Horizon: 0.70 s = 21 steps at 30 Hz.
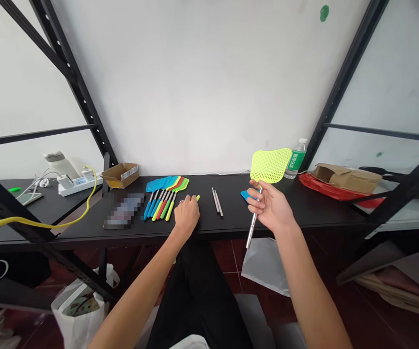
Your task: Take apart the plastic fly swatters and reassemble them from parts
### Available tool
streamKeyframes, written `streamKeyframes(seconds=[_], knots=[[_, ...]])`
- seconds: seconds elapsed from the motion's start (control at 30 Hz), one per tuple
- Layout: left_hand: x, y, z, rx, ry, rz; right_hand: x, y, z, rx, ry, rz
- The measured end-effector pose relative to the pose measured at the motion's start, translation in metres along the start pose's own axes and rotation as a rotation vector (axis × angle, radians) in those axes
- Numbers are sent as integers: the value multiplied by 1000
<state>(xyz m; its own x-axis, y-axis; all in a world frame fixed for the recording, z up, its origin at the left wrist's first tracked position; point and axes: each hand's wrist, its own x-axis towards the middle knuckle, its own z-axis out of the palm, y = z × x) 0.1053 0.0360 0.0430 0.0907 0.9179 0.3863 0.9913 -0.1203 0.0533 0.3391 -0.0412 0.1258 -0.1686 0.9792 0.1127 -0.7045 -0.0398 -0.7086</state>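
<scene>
My right hand (275,207) is closed around the metal rod of a yellow-green fly swatter (271,166), held up with its perforated head at the top. The rod's bare lower end (249,238) points down past the desk's front edge. Low over the desk, my left hand (187,213) is curled round a yellow-green handle (198,198); only its tip shows. Left of that hand lies a row of several fly swatters (167,183) with blue, yellow, red and green handles. Two metal rods (216,201) rest between my hands. Part of a blue piece (244,195) shows behind my right fingers.
A small open cardboard box (121,175) and a blurred flat item (125,211) are on the desk's left. A water bottle (296,160) stands by the right post; brown packaging (347,179) lies on red material (314,188). A yellow cable (74,223) crosses the left frame.
</scene>
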Motion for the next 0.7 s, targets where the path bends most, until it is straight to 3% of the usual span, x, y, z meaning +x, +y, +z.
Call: streamKeyframes(seconds=[0.17, 0.33, 0.5, 0.57, 0.63, 0.7], knots=[[3, -3, 9, 56, 22, 37, 1, 0, -3, 15, -4, 14], [10, -5, 4, 0, -64, 22, 10, 9, -9, -5, 69, -23], [18, -6, 0, -129, -50, -4, 22, 22, -14, -18, 129, -95], [17, -3, -5, -318, -36, -31, 24, 26, -15, -4, 88, -81], [12, 6, -14, -680, -85, -40, 24, 30, -15, 37, -13, 10], [3, 21, -26, -1213, -275, 9, 22, 36, -14, 112, -156, 140]])
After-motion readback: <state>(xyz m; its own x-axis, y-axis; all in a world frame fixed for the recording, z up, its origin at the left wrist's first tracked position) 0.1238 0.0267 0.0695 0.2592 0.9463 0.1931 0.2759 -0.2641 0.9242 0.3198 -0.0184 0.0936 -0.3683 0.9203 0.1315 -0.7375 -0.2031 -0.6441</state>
